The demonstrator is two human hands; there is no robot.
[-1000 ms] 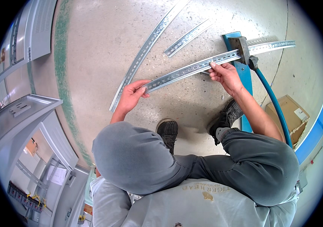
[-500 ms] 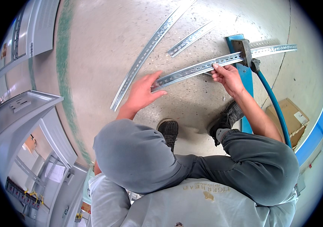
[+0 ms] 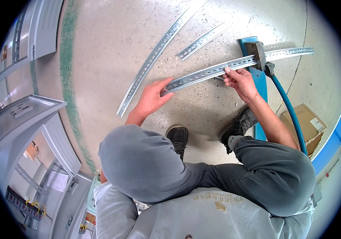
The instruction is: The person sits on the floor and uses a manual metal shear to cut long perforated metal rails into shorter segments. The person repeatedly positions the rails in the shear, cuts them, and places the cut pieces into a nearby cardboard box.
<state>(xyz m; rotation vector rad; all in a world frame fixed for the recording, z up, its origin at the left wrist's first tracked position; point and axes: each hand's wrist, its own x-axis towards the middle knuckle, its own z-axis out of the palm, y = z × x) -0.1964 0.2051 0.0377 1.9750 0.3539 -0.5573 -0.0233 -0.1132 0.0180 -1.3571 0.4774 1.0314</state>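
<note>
A long slotted metal mounting rail (image 3: 202,75) runs from left to right and passes through the dark head of a blue rail cutter (image 3: 259,55). Its far end sticks out on the right side of the cutter. My left hand (image 3: 153,97) is closed round the rail's left end, thumb on the near edge and fingers on the far edge. Between that end and the cutter, my right hand (image 3: 240,83) pinches the near edge of the rail between thumb and fingers. The cutter's blue lever (image 3: 288,104) curves down beside my right forearm.
Another long slotted rail (image 3: 149,63) and a shorter one (image 3: 201,41) lie on the floor beyond my hands. A cardboard box (image 3: 307,123) stands at the right. Grey metal cabinets (image 3: 27,115) line the left side, past a green floor stripe (image 3: 67,59). My shoes are below the rail.
My left hand has shifted slightly right, and its fingers have closed in on the rail's end. The right hand, rail and cutter look unmoved.
</note>
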